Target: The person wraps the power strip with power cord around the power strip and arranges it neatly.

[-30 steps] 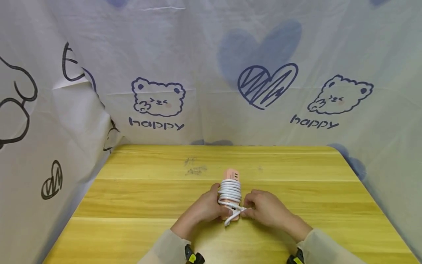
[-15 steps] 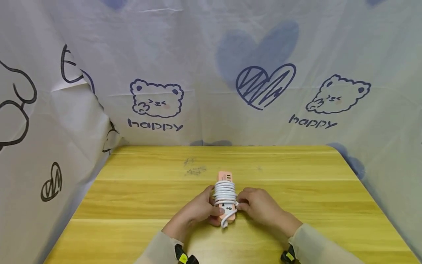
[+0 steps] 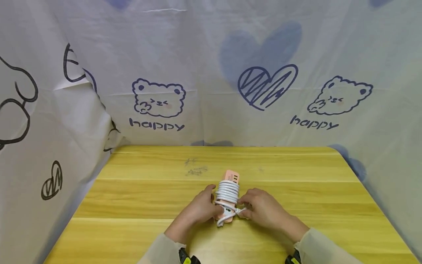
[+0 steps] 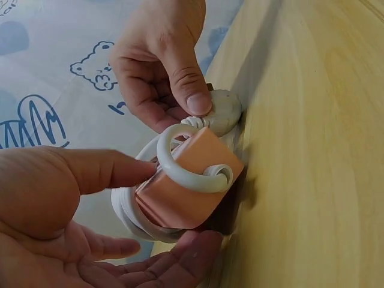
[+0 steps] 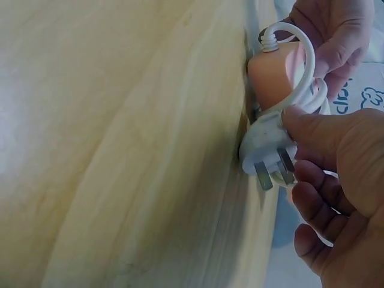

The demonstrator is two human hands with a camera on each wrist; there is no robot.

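Note:
A pink power strip (image 3: 232,176) stands out from the middle of the table, its white cord (image 3: 227,191) wound round it in several turns. My left hand (image 3: 202,208) holds the near half from the left, thumb on the socket face and the other fingers under its lower side. From the strip's near end the cord loops across to the plug (image 5: 264,144), a white one with flat metal prongs. My right hand (image 3: 263,209) pinches that plug between thumb and fingers, close beside the strip's right side.
Under the hands lies a yellow wood-grain table (image 3: 148,198) with dark scuff marks near its far part. A white cloth (image 3: 211,73) printed with bears and hearts hangs behind it and at both sides.
The power strip shifts slightly left over the second and tilts back to the right after standing straighter. My right hand, with the plug, draws a little away from the strip since half a second ago.

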